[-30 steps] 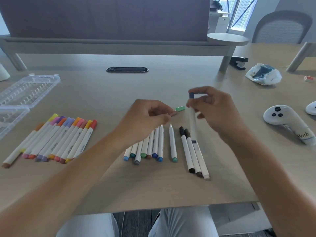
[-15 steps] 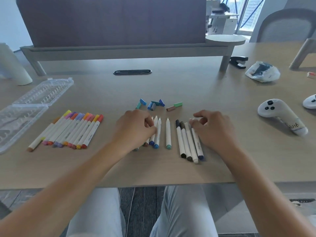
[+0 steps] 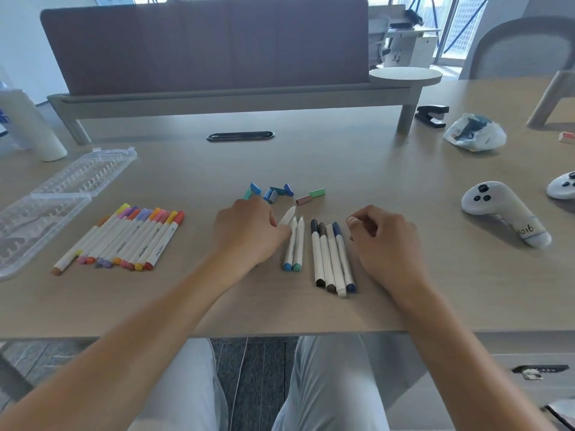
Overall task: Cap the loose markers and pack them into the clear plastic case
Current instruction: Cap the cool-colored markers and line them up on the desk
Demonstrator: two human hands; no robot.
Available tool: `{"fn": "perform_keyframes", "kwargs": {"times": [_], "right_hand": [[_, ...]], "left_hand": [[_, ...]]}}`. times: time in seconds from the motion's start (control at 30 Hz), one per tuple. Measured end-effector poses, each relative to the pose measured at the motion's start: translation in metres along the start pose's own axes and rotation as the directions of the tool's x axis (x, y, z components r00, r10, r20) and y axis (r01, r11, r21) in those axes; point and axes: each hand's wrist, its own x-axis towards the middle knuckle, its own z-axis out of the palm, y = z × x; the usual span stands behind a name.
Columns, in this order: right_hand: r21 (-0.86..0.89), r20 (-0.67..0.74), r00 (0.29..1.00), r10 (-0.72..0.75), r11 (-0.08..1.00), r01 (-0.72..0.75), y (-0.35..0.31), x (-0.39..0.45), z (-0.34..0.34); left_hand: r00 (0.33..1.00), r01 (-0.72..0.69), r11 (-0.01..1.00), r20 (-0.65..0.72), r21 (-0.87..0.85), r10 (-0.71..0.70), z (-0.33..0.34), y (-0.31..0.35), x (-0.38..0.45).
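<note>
My left hand [image 3: 249,231] grips an uncapped white marker [image 3: 287,216], whose tip points up and to the right past my fingers. Two more uncapped markers [image 3: 295,244] lie just to its right. Several dark-capped markers [image 3: 331,256] lie side by side beyond those. My right hand [image 3: 384,241] rests next to them with its fingers loosely curled, holding nothing. Loose caps [image 3: 273,192] in blue, teal, brown and green are scattered behind the hands. A row of bright capped markers [image 3: 124,237] lies at the left beside the open clear plastic case [image 3: 46,209].
A white controller [image 3: 504,209] lies at the right, with a second one [image 3: 563,185] at the frame edge. Farther back are a plastic bag [image 3: 474,132], a black stapler [image 3: 431,115], a cable slot [image 3: 240,136] and a white cylinder [image 3: 31,126]. The table's front edge [image 3: 435,332] runs above my lap.
My right hand laid the blue-capped marker down with the dark capped ones and let go. My left hand dropped to the uncapped markers and took hold of one.
</note>
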Motion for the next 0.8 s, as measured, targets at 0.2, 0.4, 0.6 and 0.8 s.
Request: {"fn": "perform_keyframes", "kwargs": {"times": [0.2,0.4,0.6,0.8], "right_hand": [[-0.044,0.024,1.000,-0.015,0.999,0.016,-0.002,-0.002,0.000],[-0.055,0.071,0.997,-0.016,0.998,0.020,-0.012,-0.008,0.002],[-0.135,0.128,0.991,-0.027,0.990,0.044,-0.028,-0.016,0.016],[-0.164,0.116,0.993,-0.012,0.986,0.031,-0.048,0.007,0.022]], "left_hand": [[0.998,0.034,0.836,-0.018,-0.548,-0.052,-0.010,-0.008,0.010],[0.995,0.083,0.546,0.103,-0.833,0.005,-0.015,-0.007,0.012],[0.968,0.232,0.226,0.248,-0.946,0.046,-0.016,-0.012,0.025],[0.956,0.273,0.080,0.280,-0.959,0.085,-0.021,-0.030,0.040]]}}
